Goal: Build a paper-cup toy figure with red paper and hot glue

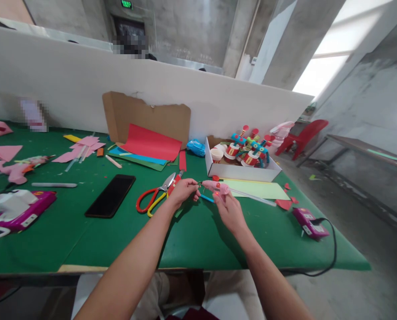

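Observation:
My right hand (230,212) is wrapped round a pink hot glue gun (214,185), with a long clear glue stick (254,197) running out of its back end. The gun's nozzle points left, close to the fingertips of my left hand (182,194). Those fingers are pinched together on something small and dark that I cannot make out. A narrow blue strip (206,198) shows between the two hands; which one holds it, if either, is unclear. Scissors (155,195) with red and yellow handles lie beside my left hand, next to a red cutter knife (175,181).
A white box (245,172) of paper-cup figures stands behind my right hand. Pale green paper (268,190) and red scraps lie to the right, near a purple power strip (310,223). Leftward are a phone (110,196), coloured sheets (151,144) and another glue gun (21,171).

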Demonstrator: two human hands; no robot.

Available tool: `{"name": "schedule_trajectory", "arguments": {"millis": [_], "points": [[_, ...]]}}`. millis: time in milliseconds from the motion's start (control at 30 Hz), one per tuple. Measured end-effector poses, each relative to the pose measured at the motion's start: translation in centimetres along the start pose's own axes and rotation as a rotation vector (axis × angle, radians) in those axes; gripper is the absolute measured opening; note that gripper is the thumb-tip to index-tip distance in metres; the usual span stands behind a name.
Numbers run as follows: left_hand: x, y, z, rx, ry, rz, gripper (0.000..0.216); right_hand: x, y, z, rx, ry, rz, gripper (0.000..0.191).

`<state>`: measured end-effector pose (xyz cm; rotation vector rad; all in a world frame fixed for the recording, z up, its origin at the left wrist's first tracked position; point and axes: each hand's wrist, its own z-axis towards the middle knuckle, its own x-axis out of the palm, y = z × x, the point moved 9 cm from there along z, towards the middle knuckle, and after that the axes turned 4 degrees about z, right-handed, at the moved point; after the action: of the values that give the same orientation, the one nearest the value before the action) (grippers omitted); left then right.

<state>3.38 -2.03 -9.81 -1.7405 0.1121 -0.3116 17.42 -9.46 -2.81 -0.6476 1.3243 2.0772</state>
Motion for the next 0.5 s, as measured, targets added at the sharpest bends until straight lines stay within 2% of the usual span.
{"name": "schedule_trajectory", "arguments": {"millis": [267, 500], "points": [[0.1, 0.0, 0.0, 0.0, 0.022, -0.02, 0.014, -0.6, 0.0, -0.1, 0.034, -0.026, 0.059, 0.033], [0.0, 0.0, 0.0, -0.022, 0.043, -0.108, 0.017, 0.4, -2.7, -0.8, 0.406, 0.042, 0.496, 0.045]]}}
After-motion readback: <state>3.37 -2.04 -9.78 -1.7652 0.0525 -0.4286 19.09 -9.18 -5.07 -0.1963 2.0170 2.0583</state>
